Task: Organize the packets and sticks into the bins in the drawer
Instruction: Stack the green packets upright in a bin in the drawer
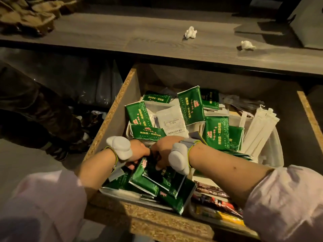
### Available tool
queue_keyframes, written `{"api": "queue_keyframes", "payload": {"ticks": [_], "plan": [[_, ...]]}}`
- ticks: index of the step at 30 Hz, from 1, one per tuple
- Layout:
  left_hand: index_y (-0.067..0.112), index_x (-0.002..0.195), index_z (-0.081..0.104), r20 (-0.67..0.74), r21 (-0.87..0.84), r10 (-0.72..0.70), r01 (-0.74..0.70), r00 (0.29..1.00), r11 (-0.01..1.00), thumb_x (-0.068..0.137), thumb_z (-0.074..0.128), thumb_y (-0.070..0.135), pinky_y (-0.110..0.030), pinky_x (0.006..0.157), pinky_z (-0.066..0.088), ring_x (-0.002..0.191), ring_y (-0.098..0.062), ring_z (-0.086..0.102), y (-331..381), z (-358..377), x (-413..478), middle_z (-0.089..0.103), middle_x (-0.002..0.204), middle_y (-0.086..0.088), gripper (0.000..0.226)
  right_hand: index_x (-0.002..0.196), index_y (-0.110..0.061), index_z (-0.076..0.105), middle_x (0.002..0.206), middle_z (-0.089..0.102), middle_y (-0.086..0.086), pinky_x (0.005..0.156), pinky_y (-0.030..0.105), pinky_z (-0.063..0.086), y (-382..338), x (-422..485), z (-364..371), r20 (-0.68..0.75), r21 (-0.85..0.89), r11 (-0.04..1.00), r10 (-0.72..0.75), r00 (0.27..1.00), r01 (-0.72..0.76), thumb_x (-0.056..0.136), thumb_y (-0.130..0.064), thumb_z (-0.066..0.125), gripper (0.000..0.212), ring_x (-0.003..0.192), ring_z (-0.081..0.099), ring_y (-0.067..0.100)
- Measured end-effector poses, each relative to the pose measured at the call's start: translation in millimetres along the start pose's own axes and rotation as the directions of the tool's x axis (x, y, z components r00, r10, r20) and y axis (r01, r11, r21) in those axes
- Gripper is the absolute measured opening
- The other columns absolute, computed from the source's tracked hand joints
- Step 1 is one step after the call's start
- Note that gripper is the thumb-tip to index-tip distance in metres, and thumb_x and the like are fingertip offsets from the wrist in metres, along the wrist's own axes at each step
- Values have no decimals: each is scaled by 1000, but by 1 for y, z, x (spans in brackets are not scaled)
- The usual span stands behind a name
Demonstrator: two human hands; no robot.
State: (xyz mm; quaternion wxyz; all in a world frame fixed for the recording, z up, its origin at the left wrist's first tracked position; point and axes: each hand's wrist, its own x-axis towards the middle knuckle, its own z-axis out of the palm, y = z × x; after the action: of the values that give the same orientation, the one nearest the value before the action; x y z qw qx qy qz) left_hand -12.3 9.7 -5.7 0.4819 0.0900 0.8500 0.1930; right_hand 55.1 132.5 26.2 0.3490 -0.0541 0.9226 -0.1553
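The open wooden drawer (111, 112) holds clear plastic bins heaped with green packets (190, 105). White paper-wrapped sticks (258, 126) lean in the right bin (272, 154). A white packet (172, 119) lies among the green ones at the back. My left hand (138, 152) and my right hand (162, 152) meet over the near left bin. Both hands are closed on green packets (148, 175) there. Grey sensor bands sit on both wrists, and the fingers are partly hidden.
A grey wooden counter (157, 39) runs above the drawer with two crumpled white tissues (190, 32) on it. Red and yellow packets (215, 201) fill the near right bin. Another person's dark-clothed leg (35, 110) stands at the left.
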Motion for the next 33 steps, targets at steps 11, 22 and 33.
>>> {"api": "queue_keyframes", "payload": {"ticks": [11,22,33], "plan": [[10,79,63,-275,-32,268,-287,924,957,85,56,31,-21,48,42,58,-22,54,8,-5,-25,60,74,-9,23,97,-10,62,79,72,10,43,13,48,-6,-30,18,-337,394,918,96,937,48,88,-17,66,12,42,56,6],[8,69,71,-185,-537,482,-499,856,680,91,47,42,-30,73,54,59,-19,62,3,-11,-36,63,61,-8,48,110,-9,61,74,58,-7,56,19,50,-41,-57,7,-574,367,905,40,818,213,86,-6,65,24,62,57,9],[6,55,60,2,-588,524,-423,852,690,88,45,25,-25,54,48,46,-19,52,-1,-24,-32,56,57,-15,41,85,-16,71,80,70,4,68,27,51,-28,-38,19,-454,820,449,134,881,354,91,6,44,35,74,64,18]]}}
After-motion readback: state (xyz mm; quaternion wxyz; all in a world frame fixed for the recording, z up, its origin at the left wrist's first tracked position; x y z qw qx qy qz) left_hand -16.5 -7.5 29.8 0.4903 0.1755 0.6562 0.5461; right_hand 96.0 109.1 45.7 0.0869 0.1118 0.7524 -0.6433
